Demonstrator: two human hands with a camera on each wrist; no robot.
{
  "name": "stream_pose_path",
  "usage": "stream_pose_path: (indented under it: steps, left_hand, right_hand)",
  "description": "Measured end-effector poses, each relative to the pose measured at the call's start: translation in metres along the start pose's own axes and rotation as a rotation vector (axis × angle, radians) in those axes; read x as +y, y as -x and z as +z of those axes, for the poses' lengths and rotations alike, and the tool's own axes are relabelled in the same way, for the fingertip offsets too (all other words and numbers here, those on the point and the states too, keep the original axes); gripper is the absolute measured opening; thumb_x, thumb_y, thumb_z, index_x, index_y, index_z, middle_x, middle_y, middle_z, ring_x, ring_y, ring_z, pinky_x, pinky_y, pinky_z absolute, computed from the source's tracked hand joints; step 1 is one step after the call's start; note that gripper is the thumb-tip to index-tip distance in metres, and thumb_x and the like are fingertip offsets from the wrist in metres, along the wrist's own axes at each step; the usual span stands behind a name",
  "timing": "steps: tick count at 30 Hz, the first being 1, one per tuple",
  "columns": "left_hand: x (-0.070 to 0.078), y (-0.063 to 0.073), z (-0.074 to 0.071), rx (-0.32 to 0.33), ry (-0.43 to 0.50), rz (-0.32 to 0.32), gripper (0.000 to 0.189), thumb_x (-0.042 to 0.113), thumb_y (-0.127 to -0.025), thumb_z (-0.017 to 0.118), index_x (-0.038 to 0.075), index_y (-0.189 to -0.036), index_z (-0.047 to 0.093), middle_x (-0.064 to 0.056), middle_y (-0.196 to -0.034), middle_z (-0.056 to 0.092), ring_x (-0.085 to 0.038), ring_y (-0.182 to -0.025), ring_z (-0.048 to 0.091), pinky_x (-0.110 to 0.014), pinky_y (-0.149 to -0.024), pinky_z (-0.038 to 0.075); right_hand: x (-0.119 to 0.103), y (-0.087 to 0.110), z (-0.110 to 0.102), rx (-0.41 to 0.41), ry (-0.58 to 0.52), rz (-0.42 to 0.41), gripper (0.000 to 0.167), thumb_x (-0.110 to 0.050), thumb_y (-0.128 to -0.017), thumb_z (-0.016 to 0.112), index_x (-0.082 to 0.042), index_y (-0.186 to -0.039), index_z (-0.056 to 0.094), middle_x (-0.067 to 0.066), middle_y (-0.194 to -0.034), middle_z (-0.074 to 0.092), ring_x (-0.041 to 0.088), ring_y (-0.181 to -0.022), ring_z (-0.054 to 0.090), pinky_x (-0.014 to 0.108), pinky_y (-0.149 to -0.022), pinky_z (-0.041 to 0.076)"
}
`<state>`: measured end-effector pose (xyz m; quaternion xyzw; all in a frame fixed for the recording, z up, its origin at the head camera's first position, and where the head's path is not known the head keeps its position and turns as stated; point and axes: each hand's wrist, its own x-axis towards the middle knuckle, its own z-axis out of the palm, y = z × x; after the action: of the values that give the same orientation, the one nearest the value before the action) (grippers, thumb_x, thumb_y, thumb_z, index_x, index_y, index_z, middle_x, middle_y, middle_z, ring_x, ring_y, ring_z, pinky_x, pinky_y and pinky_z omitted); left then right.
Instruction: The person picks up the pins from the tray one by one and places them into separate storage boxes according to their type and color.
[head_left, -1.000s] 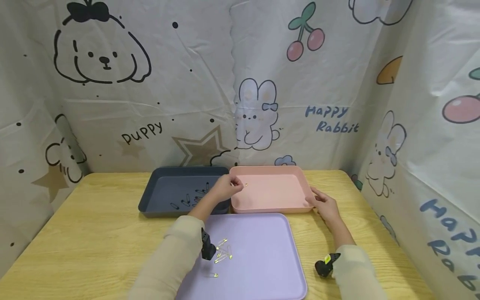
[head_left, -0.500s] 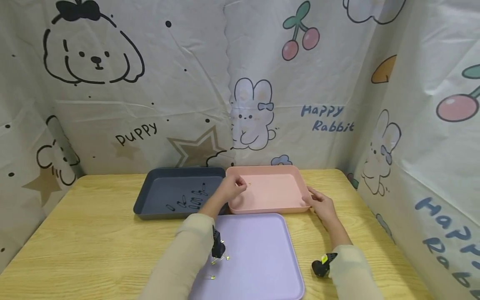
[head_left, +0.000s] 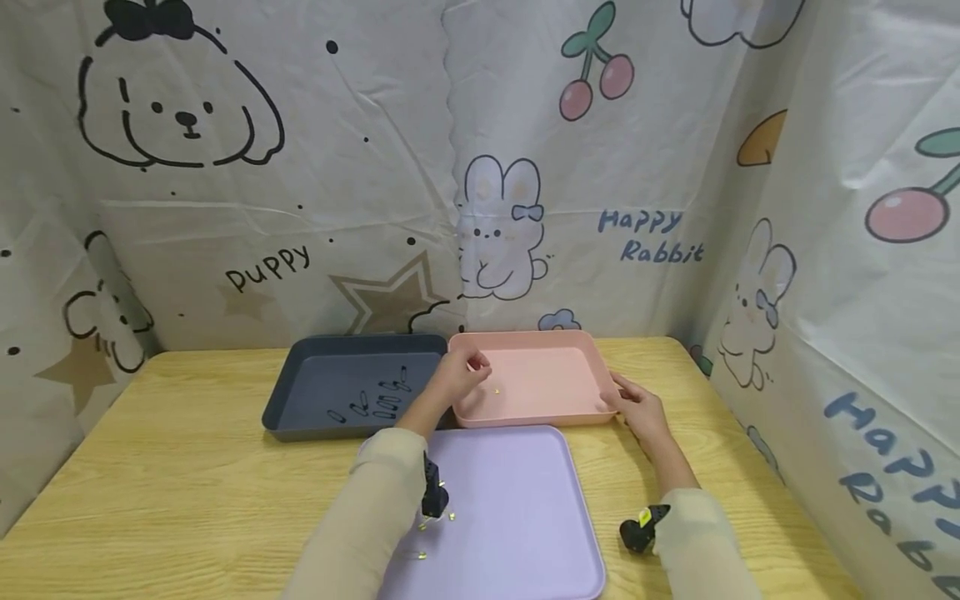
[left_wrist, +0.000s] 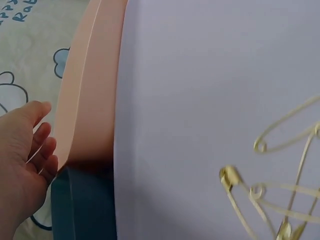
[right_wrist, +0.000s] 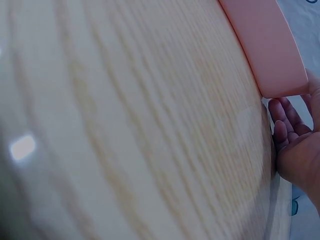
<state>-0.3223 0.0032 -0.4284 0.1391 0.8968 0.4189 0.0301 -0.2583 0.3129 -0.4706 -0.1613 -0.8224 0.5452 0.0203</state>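
My left hand (head_left: pixel 456 375) hovers over the left end of the pink tray (head_left: pixel 551 379), fingers loosely curled with nothing between them. Below and to the right of its fingertips, a tiny gold safety pin (head_left: pixel 497 391) lies in that tray. My right hand (head_left: pixel 641 411) grips the pink tray's right front corner, thumb at the rim and fingers outside. Gold safety pins (left_wrist: pixel 231 176) are scattered on the lilac tray (head_left: pixel 517 500), partly hidden under the left forearm in the head view. Several black safety pins (head_left: pixel 386 407) lie in the dark grey tray (head_left: pixel 318 387).
The trays stand on a wood-grain table (head_left: pixel 187 467), dark grey and pink side by side, lilac in front. A printed cloth (head_left: pixel 375 167) hangs behind and at both sides. Each wrist carries a small black camera (head_left: pixel 637 535).
The gold safety pin has left my left fingertips and now lies lower in the pink tray. The left hand first shifted slightly right over the tray. The right hand keeps its hold.
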Motion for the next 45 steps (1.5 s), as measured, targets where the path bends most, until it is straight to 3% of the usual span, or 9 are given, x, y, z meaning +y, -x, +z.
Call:
stream_pose_path:
  steps: [7, 14, 22, 29, 35, 39, 45]
  left_hand:
    - [-0.004, 0.011, -0.015, -0.062, -0.025, 0.047, 0.013, 0.018, -0.086, 0.065, 0.007, -0.093, 0.062, -0.007, -0.089, 0.059, -0.016, -0.074, 0.052, -0.024, -0.062, 0.041]
    - [-0.005, 0.032, -0.031, -0.162, -0.125, 0.089, 0.015, 0.02, -0.085, 0.067, 0.009, -0.094, 0.064, -0.003, -0.086, 0.058, -0.014, -0.074, 0.05, -0.023, -0.063, 0.042]
    - [-0.005, 0.069, -0.056, -0.276, -0.197, 0.14, 0.009, 0.019, -0.083, 0.068, 0.012, -0.087, 0.064, 0.001, -0.081, 0.057, -0.012, -0.072, 0.049, -0.024, -0.064, 0.042]
    - [-0.017, 0.107, -0.081, -0.45, -0.288, 0.225, 0.004, 0.017, -0.083, 0.068, 0.015, -0.08, 0.066, 0.005, -0.076, 0.057, -0.009, -0.072, 0.049, -0.022, -0.064, 0.042]
    - [-0.032, 0.129, -0.088, -0.562, -0.351, 0.189, 0.01, 0.011, -0.078, 0.07, 0.015, -0.071, 0.064, 0.007, -0.069, 0.054, -0.007, -0.066, 0.046, -0.021, -0.06, 0.038]
    - [-0.038, 0.138, -0.086, -0.569, -0.371, 0.144, 0.013, 0.012, -0.076, 0.073, 0.016, -0.067, 0.064, 0.008, -0.065, 0.053, -0.007, -0.063, 0.046, -0.021, -0.059, 0.038]
    - [-0.043, 0.144, -0.082, -0.564, -0.372, 0.14, 0.014, 0.013, -0.074, 0.075, 0.016, -0.067, 0.063, 0.009, -0.068, 0.054, -0.006, -0.064, 0.046, -0.021, -0.06, 0.039]
  right_hand:
    - [-0.001, 0.002, 0.001, -0.002, 0.004, -0.015, 0.058, -0.034, -0.087, 0.063, -0.017, -0.14, 0.044, 0.004, -0.112, 0.042, 0.007, -0.08, 0.042, 0.018, -0.061, 0.04]
    - [-0.003, 0.002, 0.001, 0.002, -0.003, -0.007, 0.059, -0.034, -0.088, 0.063, -0.017, -0.141, 0.043, 0.007, -0.122, 0.041, 0.008, -0.087, 0.041, 0.018, -0.063, 0.04]
    - [-0.003, 0.004, 0.002, -0.008, 0.005, -0.008, 0.059, -0.033, -0.088, 0.063, -0.017, -0.141, 0.043, 0.006, -0.117, 0.042, 0.006, -0.085, 0.042, 0.018, -0.061, 0.04]
    - [-0.005, 0.004, 0.002, -0.017, 0.014, 0.007, 0.061, -0.035, -0.088, 0.062, -0.017, -0.142, 0.041, 0.008, -0.124, 0.041, 0.009, -0.089, 0.041, 0.019, -0.064, 0.04]
    - [-0.005, 0.004, 0.002, -0.028, 0.028, 0.012, 0.062, -0.036, -0.088, 0.061, -0.017, -0.143, 0.038, 0.011, -0.13, 0.039, 0.013, -0.095, 0.04, 0.02, -0.066, 0.039]
    - [-0.005, 0.004, 0.001, -0.033, 0.013, 0.02, 0.061, -0.035, -0.089, 0.061, -0.019, -0.143, 0.038, 0.012, -0.134, 0.037, 0.016, -0.101, 0.036, 0.019, -0.067, 0.038]
    - [-0.005, 0.004, 0.002, -0.029, -0.004, 0.007, 0.061, -0.035, -0.088, 0.062, -0.017, -0.142, 0.04, 0.007, -0.124, 0.041, 0.008, -0.092, 0.04, 0.019, -0.065, 0.039]
